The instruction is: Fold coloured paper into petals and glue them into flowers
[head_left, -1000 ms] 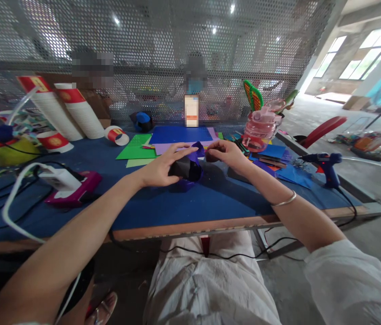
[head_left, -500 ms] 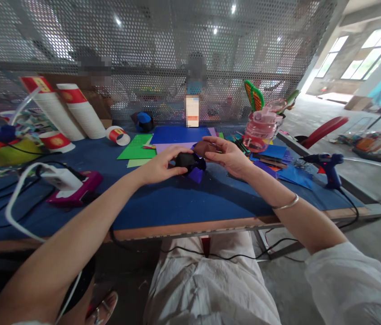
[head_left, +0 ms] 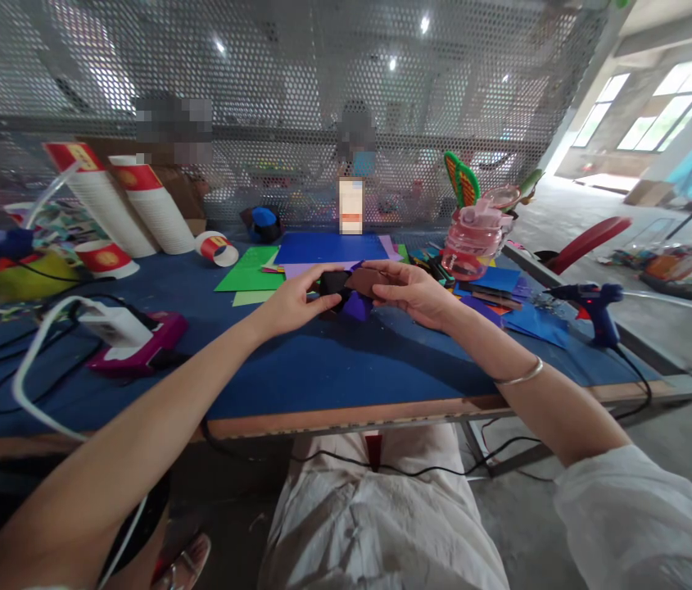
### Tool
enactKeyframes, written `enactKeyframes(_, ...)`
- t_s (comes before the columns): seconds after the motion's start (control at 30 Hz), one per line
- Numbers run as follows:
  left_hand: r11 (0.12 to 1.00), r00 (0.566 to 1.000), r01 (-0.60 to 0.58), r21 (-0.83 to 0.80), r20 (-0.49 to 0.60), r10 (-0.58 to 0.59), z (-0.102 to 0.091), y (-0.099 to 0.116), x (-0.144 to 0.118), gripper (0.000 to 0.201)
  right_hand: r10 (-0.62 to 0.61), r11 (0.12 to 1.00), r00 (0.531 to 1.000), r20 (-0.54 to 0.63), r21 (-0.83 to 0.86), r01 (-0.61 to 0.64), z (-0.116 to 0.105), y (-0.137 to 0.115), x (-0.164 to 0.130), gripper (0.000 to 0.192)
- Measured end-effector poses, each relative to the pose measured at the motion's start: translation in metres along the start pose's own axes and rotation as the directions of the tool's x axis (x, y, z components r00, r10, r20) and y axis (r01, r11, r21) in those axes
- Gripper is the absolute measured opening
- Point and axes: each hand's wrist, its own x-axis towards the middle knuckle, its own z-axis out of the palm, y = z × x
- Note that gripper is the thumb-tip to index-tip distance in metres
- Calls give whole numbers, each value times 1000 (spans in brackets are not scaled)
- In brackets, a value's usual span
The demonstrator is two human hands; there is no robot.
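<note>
My left hand (head_left: 300, 301) is closed on a small black object (head_left: 332, 284) with purple parts (head_left: 356, 306); its exact kind I cannot make out. Between the fingers and thumb of my right hand (head_left: 414, 291) is a flat brown piece (head_left: 365, 283), which looks like card or foam sheet. The brown piece lies against the black object's right side, partly over it. Both hands are just above the blue tabletop (head_left: 321, 369). Behind them, a dark blue sheet (head_left: 314, 247) and green sheets (head_left: 246, 270) lie stacked.
At left stand leaning stacks of paper cups (head_left: 158, 215) and a purple power strip (head_left: 137, 344) with cables. To the right are a pink bottle (head_left: 472, 246), blue sheets (head_left: 535, 324) and a blue glue gun (head_left: 604, 311). A phone (head_left: 351, 205) leans on the mesh panel.
My right hand has brought the brown piece left and down, onto the black object. The left hand has hardly moved, and the camera view has shifted slightly.
</note>
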Motion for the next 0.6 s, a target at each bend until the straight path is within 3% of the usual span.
enactKeyframes(0.2,999,997,26,47,-80,-23,4,-1,-1,61,-78,989,995,-57,-132,69,2,5,1,51)
enactKeyframes(0.4,997,986,75,32,-155,-69,11,11,-6,61,-158,933,980,-124,-344,107,7,2,-3,59)
enactKeyframes(0.6,981,985,93,172,-159,-65,13,17,-8,61,-204,884,976,-80,-442,148,4,-4,-6,52)
